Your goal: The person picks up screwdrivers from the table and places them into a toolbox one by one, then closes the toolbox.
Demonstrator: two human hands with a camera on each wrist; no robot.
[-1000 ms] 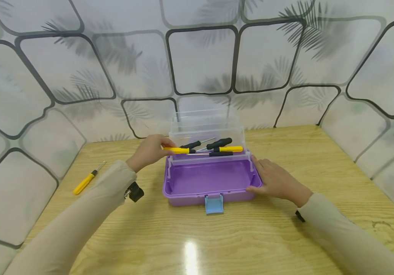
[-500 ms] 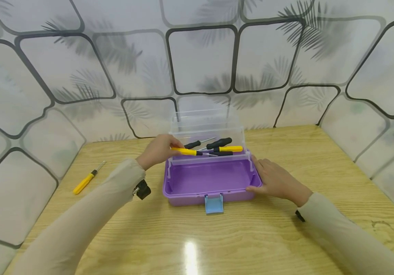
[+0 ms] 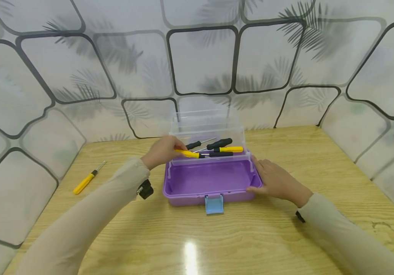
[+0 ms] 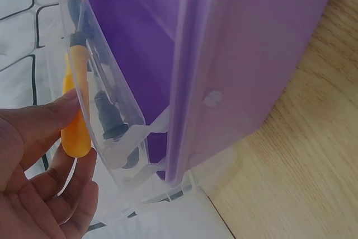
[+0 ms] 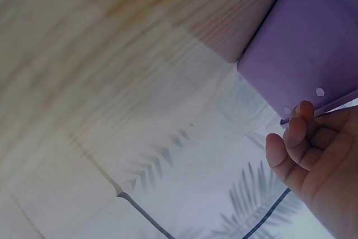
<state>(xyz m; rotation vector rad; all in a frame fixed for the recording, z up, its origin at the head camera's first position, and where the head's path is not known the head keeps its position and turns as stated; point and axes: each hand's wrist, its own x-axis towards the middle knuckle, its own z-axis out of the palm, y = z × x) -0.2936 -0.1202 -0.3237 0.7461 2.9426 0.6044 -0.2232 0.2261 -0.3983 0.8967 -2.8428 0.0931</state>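
In the head view my left hand (image 3: 164, 151) pinches the yellow handle of a screwdriver (image 3: 190, 154) over the clear tray (image 3: 180, 163) of a purple toolbox (image 3: 186, 200). Up close in the left wrist view, thumb and fingers hold this yellow handle (image 4: 78, 121) right at the tray's clear wall (image 4: 106, 43). Black-handled screwdrivers (image 3: 219, 143) and another yellow-handled screwdriver (image 3: 231, 149) lie in the tray. At the toolbox's right end, my right hand (image 3: 276, 178) rests on the rim, thumb by the front corner. Its fingers (image 5: 296, 138) are loosely bent beside the purple wall in the right wrist view.
The toolbox's clear lid (image 3: 207, 120) stands raised at the back, near the patterned wall (image 3: 200, 61). A light blue latch (image 3: 214, 205) hangs down in front. Another yellow screwdriver (image 3: 85, 183) lies on the wooden table (image 3: 142, 236) at the left.
My left hand has moved right and slightly toward me with the yellow screwdriver, which now tilts more, tip toward the front of the tray. My right hand has kept its place.
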